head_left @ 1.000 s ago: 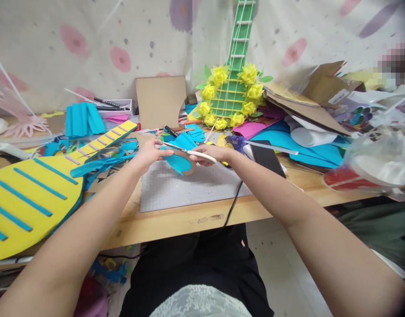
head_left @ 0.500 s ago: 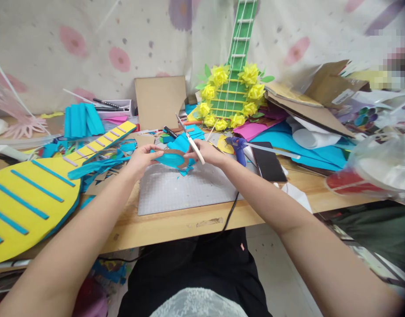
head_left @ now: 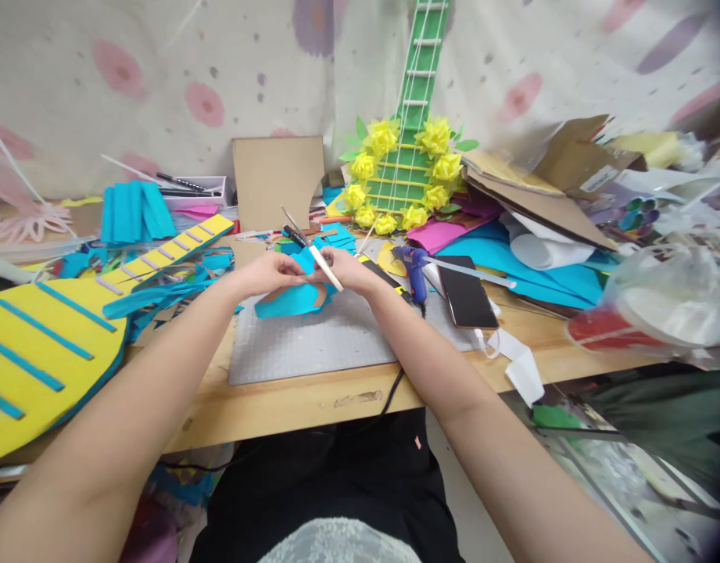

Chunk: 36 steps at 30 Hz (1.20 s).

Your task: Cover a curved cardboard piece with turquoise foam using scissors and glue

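Note:
Above the grey cutting mat (head_left: 289, 353), my left hand (head_left: 274, 274) pinches a curved cardboard piece covered with bright blue paper (head_left: 286, 303). My right hand (head_left: 345, 270) is closed around white-handled scissors (head_left: 326, 268), whose metal blades point up and away to the left. Its fingertips meet those of my left hand at the piece's upper edge. My fingers hide part of the piece, and I cannot tell how firmly the right fingertips also grip it.
A yellow paper guitar (head_left: 55, 336) lies left; a green one with yellow flowers (head_left: 403, 176) leans behind. Right of the mat are a purple glue gun (head_left: 417, 274), a black phone (head_left: 468, 292) and a bagged red cup (head_left: 614, 328). Blue scraps (head_left: 160, 297) and a cardboard sheet (head_left: 277, 184) surround the mat.
My hands have come together, the left moving right toward the scissors hand. The blue piece has turned and tipped lower, showing more of its blue face. The view has shifted slightly.

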Available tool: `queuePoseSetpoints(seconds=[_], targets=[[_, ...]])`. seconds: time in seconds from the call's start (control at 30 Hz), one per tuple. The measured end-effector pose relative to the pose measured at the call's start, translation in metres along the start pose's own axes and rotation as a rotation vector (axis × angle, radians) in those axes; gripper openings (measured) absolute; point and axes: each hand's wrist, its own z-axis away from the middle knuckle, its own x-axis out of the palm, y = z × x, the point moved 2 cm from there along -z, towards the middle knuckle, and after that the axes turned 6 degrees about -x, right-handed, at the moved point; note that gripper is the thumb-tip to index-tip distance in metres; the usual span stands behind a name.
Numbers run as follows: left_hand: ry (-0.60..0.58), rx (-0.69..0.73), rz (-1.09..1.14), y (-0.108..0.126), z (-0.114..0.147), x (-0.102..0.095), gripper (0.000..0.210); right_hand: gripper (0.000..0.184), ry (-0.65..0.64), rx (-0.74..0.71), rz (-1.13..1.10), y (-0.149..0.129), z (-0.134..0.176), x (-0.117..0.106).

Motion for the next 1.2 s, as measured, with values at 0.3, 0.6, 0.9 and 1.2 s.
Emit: queuePoseSetpoints(seconds=[0.3, 0.6, 0.9, 1.2], targets=[[0.320, -0.060, 0.439, -0.020, 0.006, 0.004, 0.032, 0.043, 0.113, 0.073, -0.239, 0.004, 0.007, -0.004], [0.056, -0.081, 0.557, -0.036, 0.016, 0.043, 0.035, 0.041, 0.327, 0.066, -0.301, 0.016, 0.000, -0.003], [0.377, -0.083, 0.950, -0.047, 0.013, 0.023, 0.017, 0.043, 0.207, 0.047, -0.202, 0.007, 0.011, -0.002], [0.362, -0.047, 0.941, -0.047, 0.010, 0.030, 0.017, 0.044, 0.372, 0.069, -0.227, 0.027, 0.000, 0.018]])
